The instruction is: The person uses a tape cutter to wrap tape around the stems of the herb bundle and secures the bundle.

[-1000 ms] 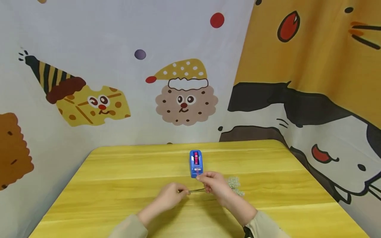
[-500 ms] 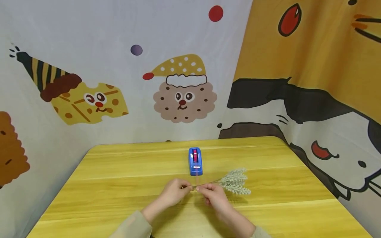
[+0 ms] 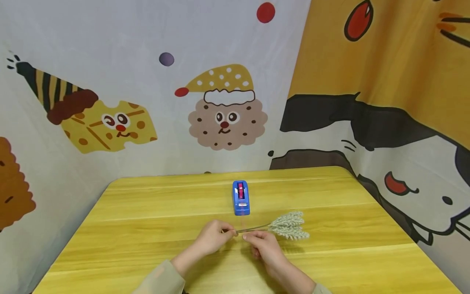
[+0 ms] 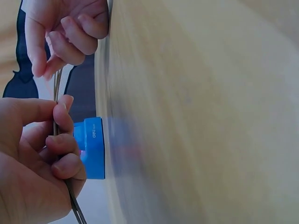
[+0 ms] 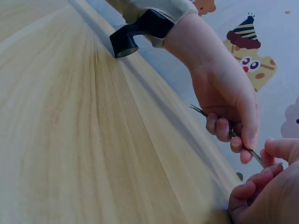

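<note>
My left hand [image 3: 214, 237] pinches the thin brown stems of a small bunch of pale green dried flowers [image 3: 288, 225], which look like wheat ears. The bunch lies sideways in the air, heads to the right, and the cut stem ends [image 5: 197, 109] stick out behind the left fingers. A blue tape dispenser [image 3: 240, 200] with a red core stands beyond the hands. From its front a thin pinkish, see-through strip of tape [image 3: 242, 222] runs toward me, crossing the stems. Its free end is between the thumb and forefinger of my right hand [image 3: 266, 247], just right of the left fingertips.
The yellow wood-grain table [image 3: 154, 204] extends around the hands, its far edge close behind the dispenser. A patterned cloth [image 3: 176, 122] with cartoon figures hangs behind. The left wrist wears a black camera mount [image 5: 140, 30].
My right hand has drawn the tape from the dispenser toward me, down to the stems. The flower bunch has shifted into fuller view. In the last half second the right fingertips have moved slightly off the stems.
</note>
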`<state>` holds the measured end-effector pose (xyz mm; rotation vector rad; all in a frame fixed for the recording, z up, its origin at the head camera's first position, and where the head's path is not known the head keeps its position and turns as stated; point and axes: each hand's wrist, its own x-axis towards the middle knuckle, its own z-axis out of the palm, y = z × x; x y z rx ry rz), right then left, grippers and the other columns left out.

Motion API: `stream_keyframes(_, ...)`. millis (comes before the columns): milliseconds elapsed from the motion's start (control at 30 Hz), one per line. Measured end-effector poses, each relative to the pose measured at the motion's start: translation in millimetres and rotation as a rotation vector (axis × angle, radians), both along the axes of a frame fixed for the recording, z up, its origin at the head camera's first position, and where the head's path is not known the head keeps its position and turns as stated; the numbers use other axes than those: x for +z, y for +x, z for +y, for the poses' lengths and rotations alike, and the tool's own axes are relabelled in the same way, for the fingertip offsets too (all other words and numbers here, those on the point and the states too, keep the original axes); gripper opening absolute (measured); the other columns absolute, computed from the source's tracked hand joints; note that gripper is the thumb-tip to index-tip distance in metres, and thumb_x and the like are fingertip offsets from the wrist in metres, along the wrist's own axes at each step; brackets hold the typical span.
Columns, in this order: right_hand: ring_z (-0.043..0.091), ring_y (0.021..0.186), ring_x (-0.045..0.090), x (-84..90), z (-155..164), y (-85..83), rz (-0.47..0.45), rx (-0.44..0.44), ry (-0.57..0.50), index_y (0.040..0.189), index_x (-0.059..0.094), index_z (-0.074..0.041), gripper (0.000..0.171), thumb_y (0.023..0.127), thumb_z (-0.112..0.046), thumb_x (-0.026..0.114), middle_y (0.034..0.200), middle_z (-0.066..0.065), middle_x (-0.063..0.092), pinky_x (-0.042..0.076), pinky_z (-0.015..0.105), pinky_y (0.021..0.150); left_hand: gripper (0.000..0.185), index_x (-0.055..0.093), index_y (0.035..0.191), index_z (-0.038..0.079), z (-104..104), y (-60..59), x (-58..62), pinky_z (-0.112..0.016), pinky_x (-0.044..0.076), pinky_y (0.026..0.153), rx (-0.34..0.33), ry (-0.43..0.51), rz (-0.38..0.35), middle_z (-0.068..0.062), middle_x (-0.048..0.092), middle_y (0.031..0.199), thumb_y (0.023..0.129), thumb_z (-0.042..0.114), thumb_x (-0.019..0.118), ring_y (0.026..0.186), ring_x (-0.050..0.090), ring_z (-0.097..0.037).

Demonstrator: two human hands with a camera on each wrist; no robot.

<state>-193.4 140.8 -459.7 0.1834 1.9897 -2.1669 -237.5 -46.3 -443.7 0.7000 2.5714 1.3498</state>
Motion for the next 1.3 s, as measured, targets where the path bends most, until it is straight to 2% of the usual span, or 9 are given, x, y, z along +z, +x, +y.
stream_keyframes(133, 0.008, 0.048, 0.035, -1.5, 0, -0.6, -0.009, 0.000, -0.027, 0.096, 0.068, 0.005, 0.022, 0.087, -0.015, 0.069, 0.052, -0.006, 0.041, 0.031, 0.022, 0.047, 0.013, 0.076, 0.090, 0.010, 0, -0.5, 0.0, -0.019, 0.031, 0.041, -0.011, 0.007, -0.022, 0.002, 0.060, 0.066, 0.091, 0.017, 0.064, 0.047, 0.039, -0.005)
stream_keyframes(300, 0.007, 0.048, 0.034, -0.8, 0, 0.3, -0.017, 0.002, -0.064, 0.097, 0.068, 0.006, 0.021, 0.087, -0.012, 0.069, 0.052, -0.006, 0.040, 0.032, 0.021, 0.048, 0.015, 0.076, 0.091, 0.010, 0, -0.5, 0.5, -0.018, 0.032, 0.041, -0.037, 0.007, -0.017, -0.001, 0.066, 0.077, 0.092, 0.018, 0.063, 0.047, 0.040, -0.005)
stream_keyframes(433, 0.007, 0.049, 0.035, -0.3, 1, -0.1, -0.018, 0.004, -0.060, 0.102, 0.067, 0.010, 0.028, 0.087, -0.013, 0.069, 0.053, -0.006, 0.040, 0.034, 0.021, 0.048, 0.016, 0.076, 0.094, 0.009, 0, -0.7, 1.4, -0.017, 0.031, 0.040, -0.064, 0.006, -0.012, -0.001, 0.063, 0.068, 0.093, 0.019, 0.063, 0.045, 0.038, -0.003)
stream_keyframes(533, 0.007, 0.049, 0.035, -0.3, 1, -0.7, -0.018, 0.007, -0.054, 0.107, 0.065, 0.012, 0.033, 0.087, -0.013, 0.069, 0.053, -0.006, 0.041, 0.035, 0.021, 0.049, 0.017, 0.076, 0.095, 0.009, -1, -0.5, 3.3, -0.018, 0.035, 0.043, -0.085, -0.007, 0.014, 0.000, 0.063, 0.069, 0.094, 0.020, 0.063, 0.047, 0.039, -0.003)
stream_keyframes(667, 0.007, 0.050, 0.035, -1.1, 1, -1.3, -0.017, 0.015, -0.059, 0.109, 0.063, 0.013, 0.034, 0.087, -0.013, 0.068, 0.054, -0.006, 0.041, 0.035, 0.021, 0.049, 0.017, 0.076, 0.094, 0.010, -2, -0.1, 5.8, -0.022, 0.041, 0.050, -0.110, -0.025, 0.057, 0.001, 0.067, 0.078, 0.094, 0.021, 0.064, 0.054, 0.044, -0.004)
stream_keyframes(933, 0.005, 0.050, 0.035, -4.6, 1, -3.6, -0.004, 0.006, -0.082, 0.107, 0.063, 0.014, 0.033, 0.087, -0.011, 0.068, 0.055, -0.005, 0.042, 0.036, 0.020, 0.049, 0.018, 0.076, 0.096, 0.011, -2, -0.6, 8.8, -0.023, 0.042, 0.052, -0.134, -0.037, 0.083, -0.001, 0.067, 0.080, 0.096, 0.023, 0.062, 0.054, 0.044, -0.003)
stream_keyframes(1067, 0.005, 0.049, 0.035, -7.7, -1, -6.3, 0.006, -0.017, -0.085, 0.108, 0.063, 0.014, 0.034, 0.088, -0.011, 0.068, 0.056, -0.005, 0.041, 0.034, 0.019, 0.048, 0.020, 0.075, 0.096, 0.011, -2, -0.9, 8.3, -0.022, 0.038, 0.049, -0.139, -0.044, 0.085, 0.001, 0.063, 0.073, 0.097, 0.024, 0.060, 0.051, 0.039, -0.003)
stream_keyframes(1233, 0.005, 0.047, 0.036, -13.0, -6, -8.6, 0.040, -0.079, -0.045, 0.105, 0.066, 0.012, 0.031, 0.086, -0.011, 0.071, 0.055, -0.005, 0.044, 0.034, 0.018, 0.044, 0.020, 0.075, 0.094, 0.011, -4, -0.3, 7.7, -0.020, 0.033, 0.045, -0.141, -0.046, 0.062, 0.008, 0.050, 0.061, 0.097, 0.023, 0.059, 0.046, 0.034, -0.002)
stream_keyframes(1300, 0.005, 0.044, 0.036, -14.5, -8, -8.9, 0.053, -0.105, -0.030, 0.101, 0.068, 0.011, 0.028, 0.084, -0.010, 0.072, 0.054, -0.005, 0.044, 0.034, 0.018, 0.042, 0.020, 0.075, 0.093, 0.011, -5, 0.1, 8.3, -0.020, 0.033, 0.046, -0.142, -0.051, 0.056, 0.008, 0.051, 0.061, 0.097, 0.023, 0.059, 0.046, 0.034, -0.002)
